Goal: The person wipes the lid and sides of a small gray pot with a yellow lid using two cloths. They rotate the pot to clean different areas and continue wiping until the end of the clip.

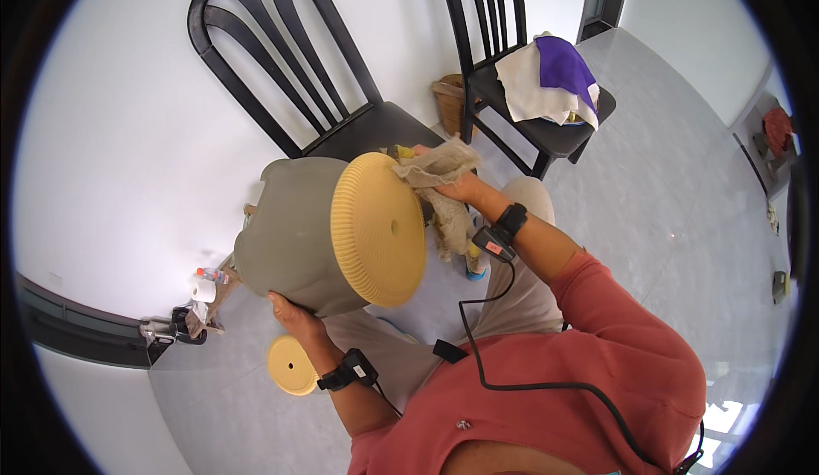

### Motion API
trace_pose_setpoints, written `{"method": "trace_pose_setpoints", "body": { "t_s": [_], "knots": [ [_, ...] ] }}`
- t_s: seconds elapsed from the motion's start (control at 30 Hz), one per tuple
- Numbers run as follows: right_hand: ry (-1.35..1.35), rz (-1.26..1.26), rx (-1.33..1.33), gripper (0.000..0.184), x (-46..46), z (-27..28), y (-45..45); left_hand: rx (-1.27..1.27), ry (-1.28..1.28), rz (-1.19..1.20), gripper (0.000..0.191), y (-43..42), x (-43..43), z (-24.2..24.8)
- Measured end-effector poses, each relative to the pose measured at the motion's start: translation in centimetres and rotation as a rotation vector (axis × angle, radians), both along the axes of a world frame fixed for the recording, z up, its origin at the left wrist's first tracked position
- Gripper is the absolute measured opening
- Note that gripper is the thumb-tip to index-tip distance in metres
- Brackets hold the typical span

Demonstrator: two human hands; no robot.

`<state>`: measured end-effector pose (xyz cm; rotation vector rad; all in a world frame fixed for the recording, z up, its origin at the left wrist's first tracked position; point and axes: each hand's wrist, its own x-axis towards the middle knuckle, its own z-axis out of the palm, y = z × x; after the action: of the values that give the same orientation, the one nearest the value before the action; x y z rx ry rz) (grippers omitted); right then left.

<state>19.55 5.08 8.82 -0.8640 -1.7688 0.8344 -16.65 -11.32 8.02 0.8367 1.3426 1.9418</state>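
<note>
Before me a large grey-green plastic container [288, 238] lies tipped on its side. A yellow ribbed round end [384, 238], with a small hole at its middle, faces right. My left hand [297, 318] grips the container's lower edge, thumb showing on the outside; its other fingers are mostly hidden. In my right hand [457, 187] is a worn beige rag [441, 164], bunched up by the upper right edge of the yellow end. Part of the rag hangs below the hand.
A black chair [384, 129] stands just behind the container. Another chair [544, 136] bears white and purple cloths [566, 68]. A second yellow round piece [291, 366] sits low at left. Toilet paper [203, 292] and a bottle [212, 275] lie near the wall.
</note>
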Motion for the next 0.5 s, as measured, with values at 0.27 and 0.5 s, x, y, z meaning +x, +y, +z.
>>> {"method": "trace_pose_setpoints", "body": {
  "t_s": [0.27, 0.5],
  "knots": [
    [0.161, 0.148, -0.375, 0.039, -8.1, -8.9, -6.1, 0.009, -0.191, 0.148, 0.077, 0.3, 2.3, 2.5],
    [0.603, -0.341, -0.684, 0.046, -6.2, -7.0, -10.2, 0.088, -0.265, 0.150, 0.068, 0.8, 3.8, 3.9]
  ]
}}
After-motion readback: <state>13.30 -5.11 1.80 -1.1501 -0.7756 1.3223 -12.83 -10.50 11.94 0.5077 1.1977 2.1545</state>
